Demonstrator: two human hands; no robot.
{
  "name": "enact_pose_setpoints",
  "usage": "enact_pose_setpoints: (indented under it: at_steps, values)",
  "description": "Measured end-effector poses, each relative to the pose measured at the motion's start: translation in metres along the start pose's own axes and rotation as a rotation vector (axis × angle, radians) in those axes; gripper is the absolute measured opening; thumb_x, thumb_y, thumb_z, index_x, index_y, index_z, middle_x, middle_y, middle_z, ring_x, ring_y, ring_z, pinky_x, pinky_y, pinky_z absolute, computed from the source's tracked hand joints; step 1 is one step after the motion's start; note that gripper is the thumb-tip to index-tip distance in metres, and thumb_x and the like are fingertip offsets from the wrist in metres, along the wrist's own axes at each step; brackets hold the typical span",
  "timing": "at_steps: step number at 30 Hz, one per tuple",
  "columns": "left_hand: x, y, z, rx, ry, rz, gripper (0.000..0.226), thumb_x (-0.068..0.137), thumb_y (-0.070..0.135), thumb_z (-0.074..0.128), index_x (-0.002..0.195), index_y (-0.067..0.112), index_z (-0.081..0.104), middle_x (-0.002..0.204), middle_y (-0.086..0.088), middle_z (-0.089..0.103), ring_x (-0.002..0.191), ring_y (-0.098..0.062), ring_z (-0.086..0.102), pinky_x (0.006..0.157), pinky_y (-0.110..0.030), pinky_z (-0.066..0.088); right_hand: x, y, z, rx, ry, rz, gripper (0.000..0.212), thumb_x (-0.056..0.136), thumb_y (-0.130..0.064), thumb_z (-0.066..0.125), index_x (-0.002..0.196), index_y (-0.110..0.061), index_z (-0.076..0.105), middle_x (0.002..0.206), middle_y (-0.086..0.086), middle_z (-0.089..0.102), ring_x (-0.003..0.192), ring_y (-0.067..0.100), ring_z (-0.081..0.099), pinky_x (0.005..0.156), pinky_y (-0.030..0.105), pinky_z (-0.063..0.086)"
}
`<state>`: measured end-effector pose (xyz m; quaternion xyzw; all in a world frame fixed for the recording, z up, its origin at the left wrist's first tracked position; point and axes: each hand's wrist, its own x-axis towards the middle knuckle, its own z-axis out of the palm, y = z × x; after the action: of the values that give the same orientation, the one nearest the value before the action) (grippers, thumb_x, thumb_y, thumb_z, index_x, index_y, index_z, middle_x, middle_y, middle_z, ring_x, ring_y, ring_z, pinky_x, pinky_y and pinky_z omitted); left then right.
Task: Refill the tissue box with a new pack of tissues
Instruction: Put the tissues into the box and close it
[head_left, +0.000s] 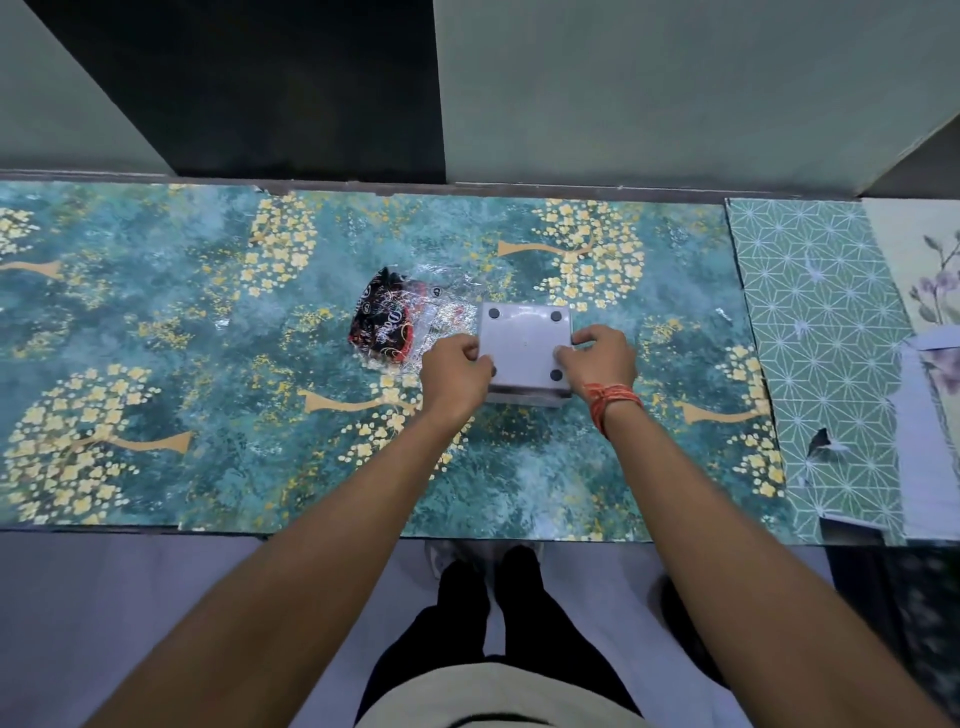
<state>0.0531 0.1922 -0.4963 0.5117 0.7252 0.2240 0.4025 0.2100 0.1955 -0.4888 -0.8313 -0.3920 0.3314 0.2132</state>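
The square white plastic tissue box (524, 345) sits upside down in the middle of the table, its flat bottom and round dark feet facing up. Just left, touching it, lies a crinkly clear, black and red tissue wrapper (402, 325).

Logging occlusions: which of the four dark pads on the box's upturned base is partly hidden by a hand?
The near-left pad, tucked under the left hand; the other three show fully on the box.
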Motion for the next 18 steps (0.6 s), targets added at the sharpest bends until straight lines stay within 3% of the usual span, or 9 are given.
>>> enact_pose_setpoints:
  at_steps: [2, 6, 9, 14, 18]
  values:
    - [-0.001, 0.001, 0.0, 0.008, -0.003, 0.005, 0.009, 0.083, 0.008, 0.065, 0.085, 0.007, 0.074, 0.089, -0.012, 0.075, 0.083, -0.028, 0.069, 0.074, -0.035, 0.053, 0.0, 0.001, -0.002, 0.007, -0.005, 0.003, 0.023, 0.077, -0.019, 0.067, 0.098, -0.012, 0.068, 0.097, 0.012, 0.071, 0.094, 0.032, 0.065, 0.08, 0.034, 0.051]
    - [-0.004, 0.002, 0.0, -0.008, -0.001, 0.029, 0.019, 0.084, 0.008, 0.065, 0.1, 0.006, 0.075, 0.096, -0.008, 0.074, 0.086, -0.023, 0.066, 0.075, -0.029, 0.05, -0.001, 0.002, -0.004, 0.027, 0.01, -0.002, 0.02, 0.08, -0.019, 0.066, 0.099, -0.013, 0.066, 0.094, 0.011, 0.071, 0.083, 0.029, 0.065, 0.074, 0.033, 0.051]
    - [-0.007, 0.002, 0.0, -0.034, 0.003, 0.05, 0.025, 0.083, 0.007, 0.066, 0.107, 0.008, 0.074, 0.097, -0.006, 0.072, 0.084, -0.022, 0.065, 0.079, -0.032, 0.054, -0.002, 0.006, -0.004, 0.012, 0.022, -0.012, 0.019, 0.083, -0.018, 0.064, 0.101, -0.011, 0.066, 0.089, 0.008, 0.068, 0.072, 0.023, 0.06, 0.069, 0.032, 0.049]
    - [-0.008, -0.001, 0.004, -0.036, -0.024, 0.013, 0.027, 0.087, 0.007, 0.065, 0.113, 0.007, 0.072, 0.104, -0.01, 0.075, 0.094, -0.023, 0.069, 0.084, -0.027, 0.051, -0.003, 0.012, 0.0, -0.012, 0.013, 0.004, 0.019, 0.084, -0.017, 0.064, 0.102, -0.01, 0.067, 0.087, 0.008, 0.067, 0.075, 0.022, 0.057, 0.072, 0.026, 0.044]
    - [-0.005, 0.001, 0.003, -0.05, -0.024, 0.009, 0.023, 0.088, 0.007, 0.064, 0.11, 0.006, 0.073, 0.099, -0.007, 0.074, 0.085, -0.02, 0.069, 0.08, -0.027, 0.051, -0.001, 0.012, 0.002, 0.02, 0.025, 0.002, 0.018, 0.084, -0.017, 0.064, 0.101, -0.011, 0.067, 0.091, 0.01, 0.071, 0.079, 0.025, 0.061, 0.07, 0.026, 0.043]
